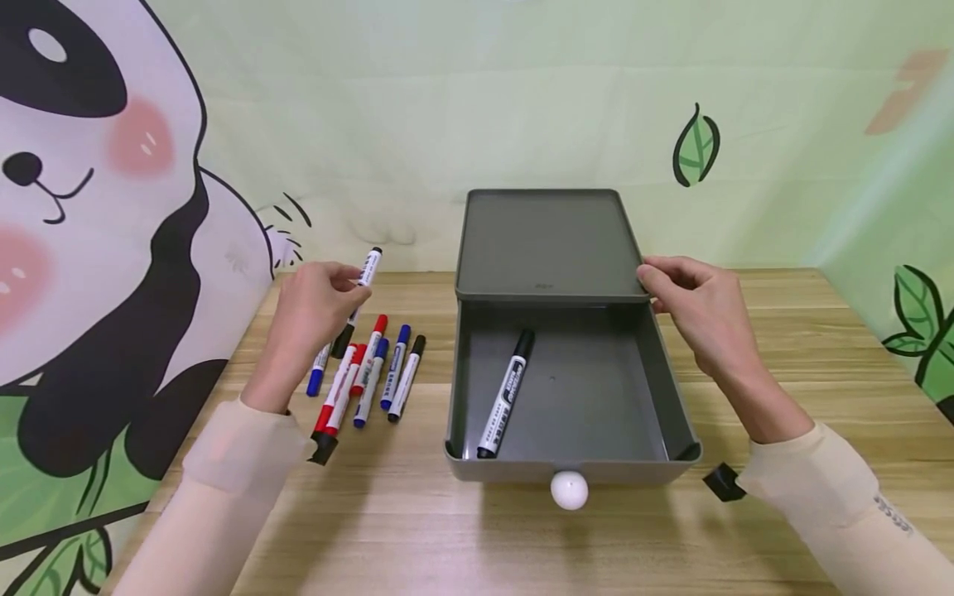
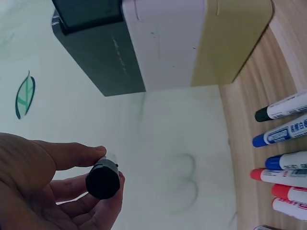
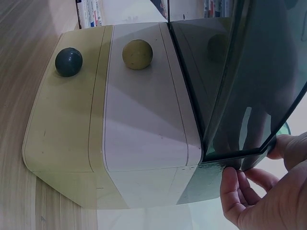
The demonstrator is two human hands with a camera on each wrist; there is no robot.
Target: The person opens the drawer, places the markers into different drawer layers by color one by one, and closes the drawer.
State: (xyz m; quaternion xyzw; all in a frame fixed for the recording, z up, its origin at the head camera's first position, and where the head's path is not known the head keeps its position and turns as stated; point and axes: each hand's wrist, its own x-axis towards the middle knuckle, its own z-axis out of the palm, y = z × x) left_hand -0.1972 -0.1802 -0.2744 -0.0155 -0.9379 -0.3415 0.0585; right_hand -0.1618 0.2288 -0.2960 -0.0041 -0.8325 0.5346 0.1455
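Note:
My left hand (image 1: 313,306) pinches a whiteboard marker (image 1: 369,267) by its white barrel, tilted above the loose markers. The black end of this marker (image 2: 102,179) faces the camera in the left wrist view. On the right, my right hand (image 1: 704,306) holds the edge of the grey cabinet top (image 1: 547,240), thumb and fingertips at its right side. The grey top drawer (image 1: 596,397) is pulled out toward me, its white knob (image 1: 570,490) in front. Inside it, along the left, lies one black-capped marker (image 1: 507,393).
Several red, blue and black markers (image 1: 405,377) lie on the wooden table (image 1: 417,521) left of the drawer. Below the grey drawer are a white drawer (image 3: 141,110) and a yellow drawer (image 3: 64,120), both closed. A panda-print backdrop (image 1: 387,124) stands behind.

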